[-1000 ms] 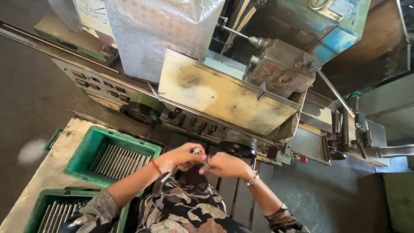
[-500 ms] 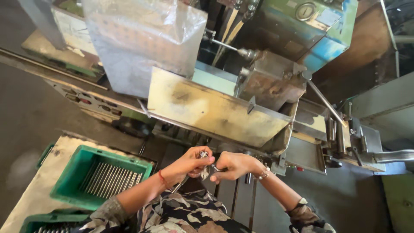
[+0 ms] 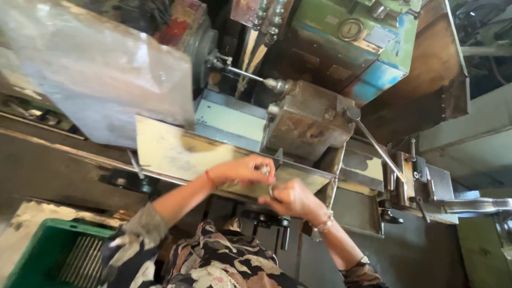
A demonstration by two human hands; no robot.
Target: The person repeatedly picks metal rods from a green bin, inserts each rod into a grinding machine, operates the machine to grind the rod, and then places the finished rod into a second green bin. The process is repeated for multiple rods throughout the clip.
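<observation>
The left hand [image 3: 242,170] pinches a small metal part [image 3: 265,170], fingers closed on it. The right hand [image 3: 290,198] grips a thin metal rod [image 3: 271,190] just below, before the machine [image 3: 298,122].

Light: soft daylight, mostly bright, falling from the upper left.
Glare: the clear plastic sheet [image 3: 96,69] shines white and looks washed out.
Dark spots: the gap behind the green machine [image 3: 352,42] and the floor at left are dim.
Shadows: soft, under the yellow metal tray [image 3: 176,154].
Blur: the hands [image 3: 242,170] look a bit smeared.
Edges: straight lines bend and lean near the corners.
</observation>
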